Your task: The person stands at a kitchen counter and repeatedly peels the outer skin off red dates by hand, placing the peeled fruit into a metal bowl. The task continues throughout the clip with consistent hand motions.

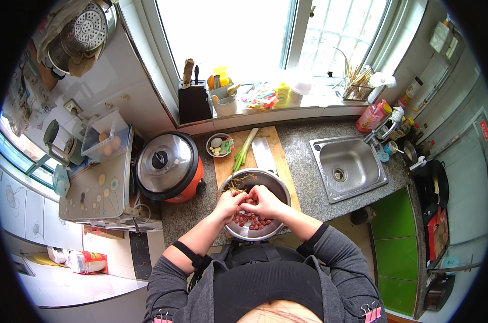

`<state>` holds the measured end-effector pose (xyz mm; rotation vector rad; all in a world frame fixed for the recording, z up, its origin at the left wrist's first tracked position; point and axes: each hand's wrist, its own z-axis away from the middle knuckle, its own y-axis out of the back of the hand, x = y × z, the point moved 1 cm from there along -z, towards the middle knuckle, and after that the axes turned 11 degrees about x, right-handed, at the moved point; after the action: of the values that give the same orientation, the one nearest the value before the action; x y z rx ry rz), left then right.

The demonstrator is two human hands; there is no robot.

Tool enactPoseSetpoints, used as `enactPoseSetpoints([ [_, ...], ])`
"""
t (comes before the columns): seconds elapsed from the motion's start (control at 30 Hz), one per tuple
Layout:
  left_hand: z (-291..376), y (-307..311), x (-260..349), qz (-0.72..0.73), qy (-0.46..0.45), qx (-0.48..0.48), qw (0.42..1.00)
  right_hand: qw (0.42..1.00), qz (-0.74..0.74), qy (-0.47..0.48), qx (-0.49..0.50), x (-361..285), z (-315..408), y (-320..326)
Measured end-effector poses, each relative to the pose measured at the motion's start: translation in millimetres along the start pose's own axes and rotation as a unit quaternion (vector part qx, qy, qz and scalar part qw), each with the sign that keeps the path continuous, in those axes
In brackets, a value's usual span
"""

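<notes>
A stainless steel bowl (283, 189) stands before me, its far side overlapping a wooden cutting board (286, 177). Loose red grapes (252, 222) lie in its bottom, towards my body. Above the bowl, my left hand (229, 204) pinches a grape bunch whose brown, mostly bare stem (244, 179) sticks out past the fingers on the far side. Right beside it, my right hand (264, 204) has its thumb and fingers curled in at the grapes of the bunch. Its fingertips are partly hidden among them.
Beyond the bowl, a leek (246, 149) and a cleaver (263, 153) lie on the board. A small bowl (210, 150) holds an egg and garlic. An orange rice cooker (187, 187) stands left; a steel sink (351, 167) is set into the counter at right. A knife block (194, 104) stands by the window.
</notes>
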<state>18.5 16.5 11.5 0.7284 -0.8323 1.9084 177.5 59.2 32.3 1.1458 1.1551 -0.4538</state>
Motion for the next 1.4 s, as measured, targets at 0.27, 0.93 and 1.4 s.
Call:
enactPoseSetpoints([
  [0.27, 6.4, 6.0, 3.9, -0.021, -0.019, -0.028, 0.999, 0.994, -0.003, -0.105, -0.023, -1.7, -5.3, 12.6],
  [0.93, 0.3, -2.2, -2.4, -0.207, -0.175, -0.007, 0.963, 0.991, 0.034, -0.123, -0.046, 7.9, -5.5, 9.5],
  [1.4, -4.1, 10.5, -0.9, 0.133, 0.057, -0.019, 0.989, 0.916, -0.315, -0.247, -0.008, 14.8, -2.4, 10.3],
])
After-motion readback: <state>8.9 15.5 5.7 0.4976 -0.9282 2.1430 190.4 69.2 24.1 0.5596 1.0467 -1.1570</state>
